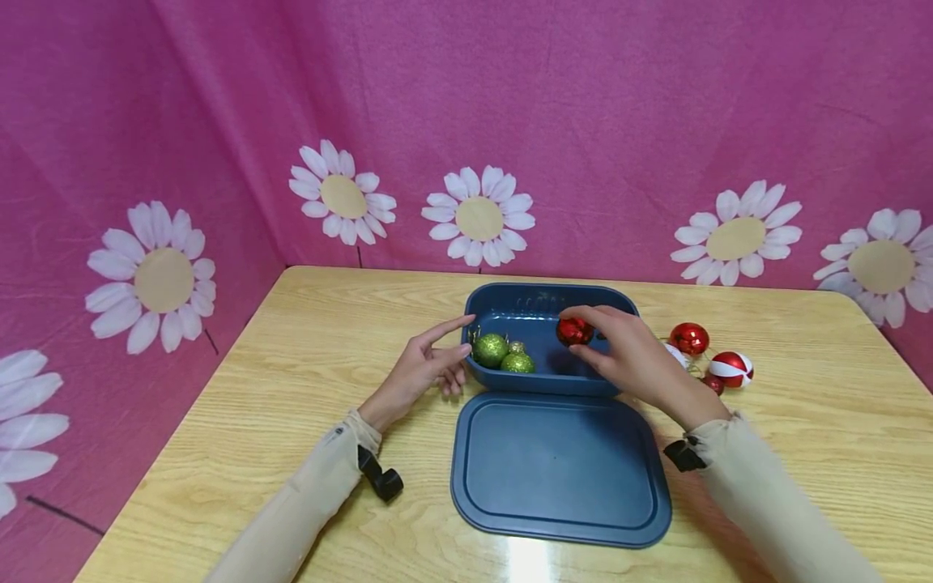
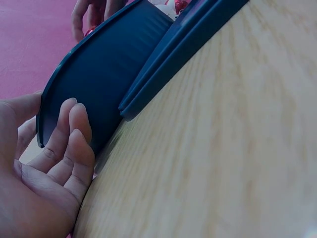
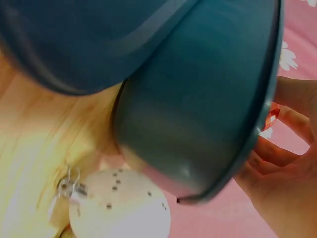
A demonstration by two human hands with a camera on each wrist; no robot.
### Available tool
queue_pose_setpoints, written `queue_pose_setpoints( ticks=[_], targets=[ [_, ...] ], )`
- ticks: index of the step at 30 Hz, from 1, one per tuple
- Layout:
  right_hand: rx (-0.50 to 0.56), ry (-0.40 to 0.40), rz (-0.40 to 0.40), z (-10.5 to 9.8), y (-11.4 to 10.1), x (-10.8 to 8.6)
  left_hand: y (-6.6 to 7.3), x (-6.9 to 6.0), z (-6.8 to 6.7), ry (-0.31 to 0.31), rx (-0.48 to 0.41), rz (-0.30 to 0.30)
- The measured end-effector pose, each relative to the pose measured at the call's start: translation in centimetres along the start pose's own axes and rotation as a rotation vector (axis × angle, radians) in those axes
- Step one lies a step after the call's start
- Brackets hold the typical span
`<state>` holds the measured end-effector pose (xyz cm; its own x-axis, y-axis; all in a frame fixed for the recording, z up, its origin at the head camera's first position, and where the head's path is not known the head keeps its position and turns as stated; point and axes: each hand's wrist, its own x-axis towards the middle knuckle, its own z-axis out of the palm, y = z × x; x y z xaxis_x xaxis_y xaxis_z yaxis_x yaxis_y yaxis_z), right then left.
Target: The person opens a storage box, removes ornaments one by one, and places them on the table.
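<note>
A red shiny ball (image 1: 574, 331) is pinched between the thumb and fingers of my right hand (image 1: 632, 354), over the right part of a blue box (image 1: 554, 385). In the right wrist view the ball (image 3: 271, 117) shows partly behind the box wall (image 3: 198, 99). Green glittery balls (image 1: 491, 350) and a small gold one (image 1: 516, 347) lie in the box's left part. My left hand (image 1: 424, 368) is at the box's left end, index finger and thumb at the rim, the other fingers loosely bent. The left wrist view shows this hand (image 2: 49, 163) against the box wall (image 2: 99, 79).
A blue lid (image 1: 557, 465) lies flat in front of the box on the wooden table (image 1: 328, 348). Right of the box are a red ball (image 1: 689, 338), a red-and-white one (image 1: 731, 369) and several others. A pink cloth (image 1: 583, 121) with white flowers hangs behind and at both sides.
</note>
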<state>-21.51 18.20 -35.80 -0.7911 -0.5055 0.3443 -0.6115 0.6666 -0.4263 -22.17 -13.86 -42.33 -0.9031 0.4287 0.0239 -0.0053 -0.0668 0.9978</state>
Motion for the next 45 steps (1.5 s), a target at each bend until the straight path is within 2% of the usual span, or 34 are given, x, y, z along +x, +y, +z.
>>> queue_pose_setpoints(
  ticks=[9,25,35,40,45],
  targets=[
    [-0.044,0.025,0.034,-1.9,-0.4,-1.9,-0.2,-0.1,0.0,0.007,0.004,0.007],
    [-0.127,0.144,-0.001,-6.2,-1.0,-5.1,-0.1,0.1,0.0,0.000,0.001,0.017],
    [-0.133,0.174,0.105,-8.4,0.9,-7.3,0.0,0.0,0.0,-0.005,-0.005,0.013],
    [-0.201,0.241,0.118,-9.5,2.7,-8.1,0.0,0.0,0.0,-0.008,0.003,0.016],
    [-0.183,0.238,0.176,-9.4,4.9,-8.5,-0.1,0.1,0.0,-0.006,0.001,0.013]
  ],
)
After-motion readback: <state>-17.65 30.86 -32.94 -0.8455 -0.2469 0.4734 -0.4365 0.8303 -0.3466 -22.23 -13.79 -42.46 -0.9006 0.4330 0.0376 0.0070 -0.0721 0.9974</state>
